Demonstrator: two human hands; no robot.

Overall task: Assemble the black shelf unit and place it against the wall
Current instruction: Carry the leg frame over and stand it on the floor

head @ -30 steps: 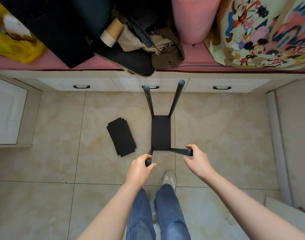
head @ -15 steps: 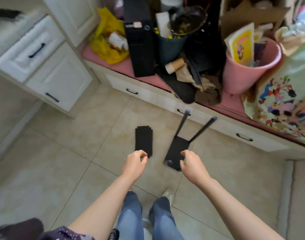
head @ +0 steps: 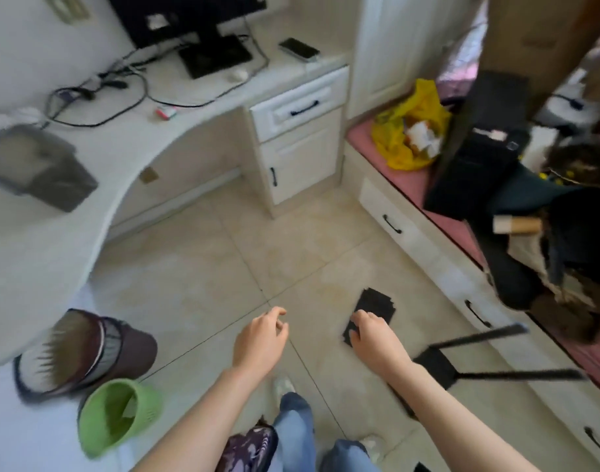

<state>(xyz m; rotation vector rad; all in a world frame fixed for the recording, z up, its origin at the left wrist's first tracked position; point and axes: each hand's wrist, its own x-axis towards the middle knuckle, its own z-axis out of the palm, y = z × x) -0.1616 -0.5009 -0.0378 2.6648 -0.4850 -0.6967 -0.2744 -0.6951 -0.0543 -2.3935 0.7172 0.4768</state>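
Note:
The partly built black shelf unit (head: 436, 364) stands on the tiled floor at the right, with two black poles (head: 480, 336) blurred and slanting to the right. My right forearm crosses in front of its near side. A loose black shelf panel (head: 376, 306) lies flat on the floor left of it. My right hand (head: 373, 337) hovers over the near end of that panel, fingers loosely curled, holding nothing that I can see. My left hand (head: 261, 340) hangs over bare floor further left, relaxed and empty.
A curved white desk (head: 128, 144) with a monitor, cables and a phone fills the upper left, beside a drawer cabinet (head: 296, 148). A brown bin (head: 87, 349) and a green basket (head: 116, 415) stand at lower left. A cluttered pink bench (head: 407, 185) with drawers runs along the right.
Both hands have let go of the shelf unit's poles. The view has swung left, so the unit now sits at the right and the desk and bins have come into sight.

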